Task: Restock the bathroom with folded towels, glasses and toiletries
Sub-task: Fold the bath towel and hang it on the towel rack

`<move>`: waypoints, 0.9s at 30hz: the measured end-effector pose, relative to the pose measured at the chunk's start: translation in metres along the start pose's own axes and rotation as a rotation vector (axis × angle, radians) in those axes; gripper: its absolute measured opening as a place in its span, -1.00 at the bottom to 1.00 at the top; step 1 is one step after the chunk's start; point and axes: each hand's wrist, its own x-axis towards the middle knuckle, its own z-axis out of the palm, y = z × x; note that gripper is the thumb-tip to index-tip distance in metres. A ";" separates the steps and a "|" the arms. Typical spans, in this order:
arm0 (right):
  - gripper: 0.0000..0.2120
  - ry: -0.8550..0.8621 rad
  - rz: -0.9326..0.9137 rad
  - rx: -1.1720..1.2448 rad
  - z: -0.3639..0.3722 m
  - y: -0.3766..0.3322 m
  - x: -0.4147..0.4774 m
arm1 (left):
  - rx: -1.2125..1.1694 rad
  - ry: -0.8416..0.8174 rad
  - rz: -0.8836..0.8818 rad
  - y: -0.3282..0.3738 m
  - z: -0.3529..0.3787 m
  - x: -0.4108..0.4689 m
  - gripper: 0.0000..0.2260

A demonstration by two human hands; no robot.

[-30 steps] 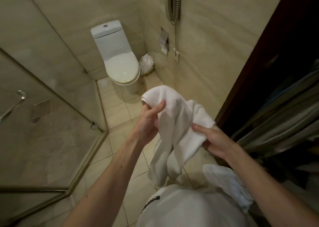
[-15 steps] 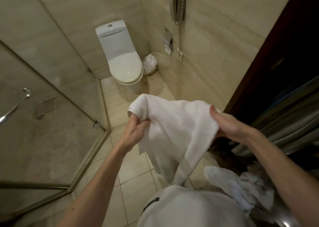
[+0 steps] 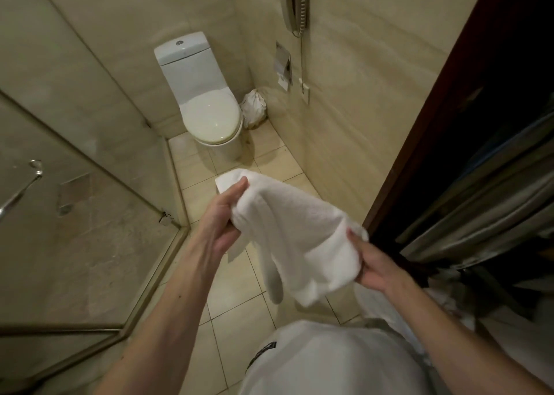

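**Squaring up the towel before the fold**

Both hands have shifted since half a second ago. The right hand [image 3: 371, 270] has dropped lower and nearer, so the towel [image 3: 293, 232] now slants between the hands instead of spreading level.

Head view: the left hand [image 3: 221, 223] pinches the far corner, thumb on top. The right hand grips the near edge with curled fingers. The towel hangs in mid-air above the floor tiles [image 3: 239, 319], well apart from the toilet [image 3: 211, 115].

To fold it well, level the two held corners, draw the top edge taut, and let the loose tail hang straight before doubling it.
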 end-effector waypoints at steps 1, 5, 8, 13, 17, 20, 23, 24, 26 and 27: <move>-0.03 -0.033 0.019 0.033 0.001 0.010 0.001 | -0.038 -0.014 0.006 0.002 -0.001 0.000 -0.64; -0.22 -0.139 -0.011 0.164 0.011 0.024 0.011 | -0.081 0.031 0.085 0.010 -0.013 0.004 -0.56; -0.33 -0.213 -0.148 0.288 0.022 0.002 0.017 | -0.057 0.034 0.168 0.014 -0.028 0.005 -0.45; -0.68 -0.105 -0.322 -0.303 0.033 -0.002 0.025 | -0.041 -0.042 0.282 0.018 -0.037 0.003 -0.32; -0.79 0.009 -0.323 -0.617 0.045 0.017 0.037 | -0.040 -0.075 0.268 0.024 -0.039 0.002 -0.28; -0.69 -0.037 -0.314 -0.430 0.059 -0.009 0.026 | 0.026 -0.090 0.331 0.028 -0.049 0.000 -0.28; -0.69 -0.094 -0.283 -0.284 0.074 -0.036 0.001 | 0.159 -0.050 0.324 0.022 -0.061 0.002 -0.21; -0.72 -0.103 -0.287 -0.239 0.078 -0.042 -0.005 | 0.233 -0.030 0.309 0.018 -0.063 0.003 -0.22; -0.70 -0.142 -0.278 -0.161 0.086 -0.050 -0.016 | 0.401 0.024 0.301 0.010 -0.068 0.006 -0.35; -0.65 -0.167 -0.272 -0.122 0.088 -0.053 -0.020 | 0.469 0.053 0.296 0.007 -0.070 0.007 -0.40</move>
